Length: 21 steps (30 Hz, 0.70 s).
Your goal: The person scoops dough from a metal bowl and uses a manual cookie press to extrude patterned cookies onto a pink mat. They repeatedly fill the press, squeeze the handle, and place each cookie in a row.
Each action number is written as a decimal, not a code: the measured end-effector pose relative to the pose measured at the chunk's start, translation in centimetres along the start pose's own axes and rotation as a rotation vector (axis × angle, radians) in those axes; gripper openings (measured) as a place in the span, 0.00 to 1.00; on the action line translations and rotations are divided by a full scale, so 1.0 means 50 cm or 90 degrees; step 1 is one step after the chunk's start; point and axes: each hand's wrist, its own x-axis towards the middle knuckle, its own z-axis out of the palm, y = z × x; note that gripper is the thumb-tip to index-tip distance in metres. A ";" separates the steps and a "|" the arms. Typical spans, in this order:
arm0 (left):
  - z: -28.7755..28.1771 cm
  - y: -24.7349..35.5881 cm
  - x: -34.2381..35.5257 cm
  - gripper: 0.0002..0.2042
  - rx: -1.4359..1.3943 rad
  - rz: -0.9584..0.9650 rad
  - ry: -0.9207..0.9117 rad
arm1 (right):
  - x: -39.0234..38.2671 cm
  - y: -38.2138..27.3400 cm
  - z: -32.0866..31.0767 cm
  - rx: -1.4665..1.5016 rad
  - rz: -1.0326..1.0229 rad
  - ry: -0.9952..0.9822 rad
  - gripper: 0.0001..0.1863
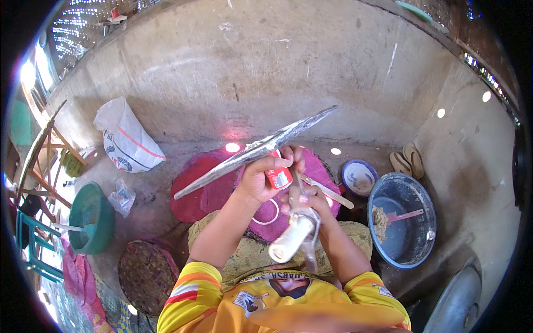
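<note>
Head view, frame centre | left hand [261, 178] pinches a long silvery leaf strip [256, 151] and a small red can [279, 177] | right hand [307, 201] grips a white roll in clear film [291, 238] | step: apparently wrapping over the pink mat [202, 191]; next move needs steady alignment | blue bowl [408, 222] at right.

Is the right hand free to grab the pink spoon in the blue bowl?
Probably not right now: the right hand is closed around a white tube. The pink spoon lies uncovered in the blue bowl beside it.
</note>
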 end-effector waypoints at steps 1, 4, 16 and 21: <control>-0.009 0.002 -0.005 0.06 0.176 0.062 0.052 | -0.006 -0.004 -0.004 0.000 0.007 0.014 0.31; -0.045 0.018 -0.037 0.15 0.371 0.117 0.237 | -0.012 -0.023 -0.027 0.160 -0.218 -0.019 0.24; -0.067 0.005 -0.087 0.13 1.222 0.438 0.042 | 0.006 -0.092 0.034 0.053 -0.252 0.396 0.36; -0.070 0.016 -0.080 0.09 1.317 0.427 -0.093 | -0.009 -0.099 0.055 -0.298 -0.490 0.401 0.33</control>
